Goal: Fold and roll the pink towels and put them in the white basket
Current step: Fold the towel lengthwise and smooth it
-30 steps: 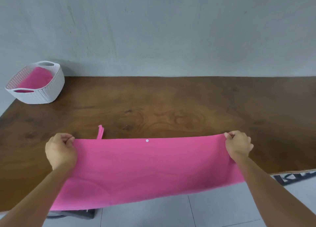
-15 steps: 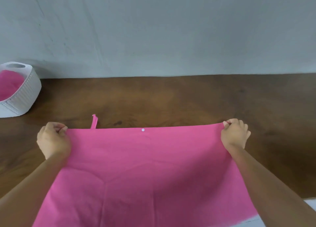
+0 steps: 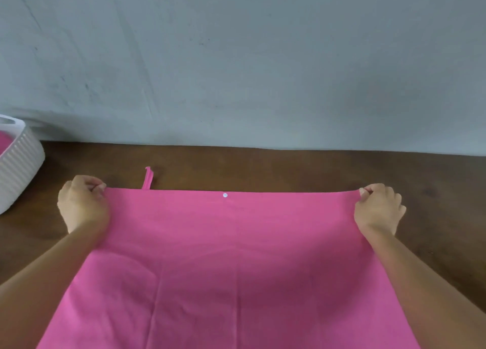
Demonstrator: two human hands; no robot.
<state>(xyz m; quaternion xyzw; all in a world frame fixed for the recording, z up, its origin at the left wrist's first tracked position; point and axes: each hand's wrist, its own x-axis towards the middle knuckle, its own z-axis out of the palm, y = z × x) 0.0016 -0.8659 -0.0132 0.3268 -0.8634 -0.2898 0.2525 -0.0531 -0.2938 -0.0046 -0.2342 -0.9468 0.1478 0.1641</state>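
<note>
A pink towel (image 3: 231, 264) fills the lower centre, spread on a brown table (image 3: 302, 167). The left hand (image 3: 82, 206) and right hand (image 3: 378, 208) pinch its far corners. A white basket (image 3: 19, 167) sits at the left edge.

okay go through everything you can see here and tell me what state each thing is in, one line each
Pink towel: spread flat on the table, far corners pinched.
Left hand: pinching the far left corner.
Right hand: pinching the far right corner.
Hanging loop: sticking out past the far edge.
White basket: upright, pink cloth inside.
</note>
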